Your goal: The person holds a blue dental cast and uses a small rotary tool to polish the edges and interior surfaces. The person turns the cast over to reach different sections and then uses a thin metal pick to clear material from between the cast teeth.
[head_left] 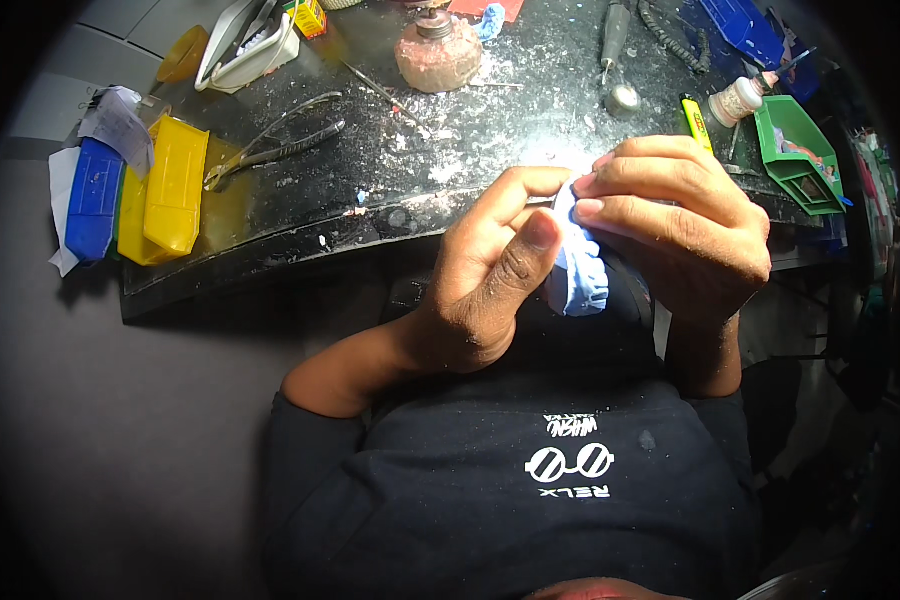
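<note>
A light blue plaster dental cast [581,280] is held up in front of my chest, just off the bench's near edge. My left hand [485,270] grips it from the left, thumb on the near side and fingers behind. From the right, my right hand [682,215] has its fingertips closed on the upper end of the cast. The ridged, tooth-like edge shows on the lower right of the cast. My fingers cover its upper part, and strong light washes out that area.
The dark, dust-strewn bench [410,180] carries pliers [275,145], a thin metal tool [385,95], a round burner [437,55], a handpiece [615,40] and a yellow lighter [696,124]. Yellow bins [175,190] and a blue bin [95,200] stand left, a green bin [800,155] right.
</note>
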The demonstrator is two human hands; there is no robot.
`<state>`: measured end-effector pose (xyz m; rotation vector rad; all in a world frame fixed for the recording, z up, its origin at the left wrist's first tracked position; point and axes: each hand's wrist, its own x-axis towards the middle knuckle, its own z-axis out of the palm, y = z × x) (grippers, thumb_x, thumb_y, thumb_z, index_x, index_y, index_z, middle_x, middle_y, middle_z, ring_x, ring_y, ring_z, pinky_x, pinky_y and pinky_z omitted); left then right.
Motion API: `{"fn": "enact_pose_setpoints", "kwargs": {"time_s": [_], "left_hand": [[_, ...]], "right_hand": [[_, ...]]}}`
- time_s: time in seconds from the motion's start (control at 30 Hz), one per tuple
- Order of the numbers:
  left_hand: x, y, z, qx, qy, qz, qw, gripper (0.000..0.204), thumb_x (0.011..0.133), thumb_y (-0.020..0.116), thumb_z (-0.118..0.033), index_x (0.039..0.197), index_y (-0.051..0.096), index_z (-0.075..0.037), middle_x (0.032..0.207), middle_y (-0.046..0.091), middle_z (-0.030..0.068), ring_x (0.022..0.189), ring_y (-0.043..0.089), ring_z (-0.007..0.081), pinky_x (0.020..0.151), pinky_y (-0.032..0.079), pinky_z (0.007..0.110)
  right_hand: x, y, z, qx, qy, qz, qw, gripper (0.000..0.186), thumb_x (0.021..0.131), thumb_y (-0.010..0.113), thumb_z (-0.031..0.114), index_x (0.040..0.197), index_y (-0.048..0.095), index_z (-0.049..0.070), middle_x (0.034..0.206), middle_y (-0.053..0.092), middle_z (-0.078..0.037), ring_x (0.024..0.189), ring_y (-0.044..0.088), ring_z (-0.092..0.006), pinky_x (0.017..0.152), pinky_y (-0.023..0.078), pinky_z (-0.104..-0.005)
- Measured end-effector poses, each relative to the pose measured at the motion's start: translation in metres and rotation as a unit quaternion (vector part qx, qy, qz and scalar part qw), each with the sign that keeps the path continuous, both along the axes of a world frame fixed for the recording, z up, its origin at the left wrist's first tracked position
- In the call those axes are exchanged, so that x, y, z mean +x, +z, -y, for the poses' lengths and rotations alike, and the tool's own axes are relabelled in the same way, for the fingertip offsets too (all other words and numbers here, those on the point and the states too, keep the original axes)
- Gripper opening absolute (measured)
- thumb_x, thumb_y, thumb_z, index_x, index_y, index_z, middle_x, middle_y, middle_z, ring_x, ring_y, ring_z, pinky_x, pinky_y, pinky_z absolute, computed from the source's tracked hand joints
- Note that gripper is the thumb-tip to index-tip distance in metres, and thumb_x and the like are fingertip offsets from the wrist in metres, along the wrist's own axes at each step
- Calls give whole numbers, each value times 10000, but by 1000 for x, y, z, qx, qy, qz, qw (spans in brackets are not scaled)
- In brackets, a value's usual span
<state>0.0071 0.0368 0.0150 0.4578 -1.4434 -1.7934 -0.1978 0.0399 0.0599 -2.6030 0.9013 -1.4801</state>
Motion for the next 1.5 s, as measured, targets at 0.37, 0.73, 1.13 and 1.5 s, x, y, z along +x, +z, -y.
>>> {"fn": "enact_pose_setpoints", "kwargs": {"time_s": [0.37, 0.73, 1.13, 1.5], "left_hand": [[2, -4, -2, 30, -1, -26, 999, 509, 1128, 456, -373, 1428, 471, 39, 989, 592, -2, 847, 495, 24, 782, 421, 200], [2, 8, 0, 38, -17, 12, 999, 701, 1100, 377, -535, 1407, 448, 91, 998, 656, 149, 830, 643, 163, 776, 518, 287], [-4, -8, 11, 252, -182, -166, 936, 733, 1116, 196, -497, 1365, 495, 124, 731, 596, 126, 675, 575, 201, 643, 474, 296], [-2, -8, 14, 357, -214, -203, 886, 769, 1103, 222, -497, 1420, 437, 170, 687, 569, 117, 636, 558, 238, 581, 458, 321]], "right_hand": [[-1, 1, -1, -3, 7, -7, 1000, 257, 686, 854, 68, 919, 782, -11, 916, 750, -135, 836, 722, -277, 746, 586, -358], [1, 2, -2, 18, 20, 12, 1000, 289, 642, 878, 21, 911, 775, -6, 910, 721, -131, 837, 714, -264, 728, 585, -351], [5, 10, -9, 121, -16, 11, 992, 211, 729, 834, 5, 926, 760, 20, 902, 719, -107, 780, 710, -212, 676, 570, -305], [4, 2, -8, 150, -21, 35, 988, 272, 755, 838, 24, 1010, 744, 17, 967, 728, -111, 860, 738, -243, 715, 593, -326]]}}
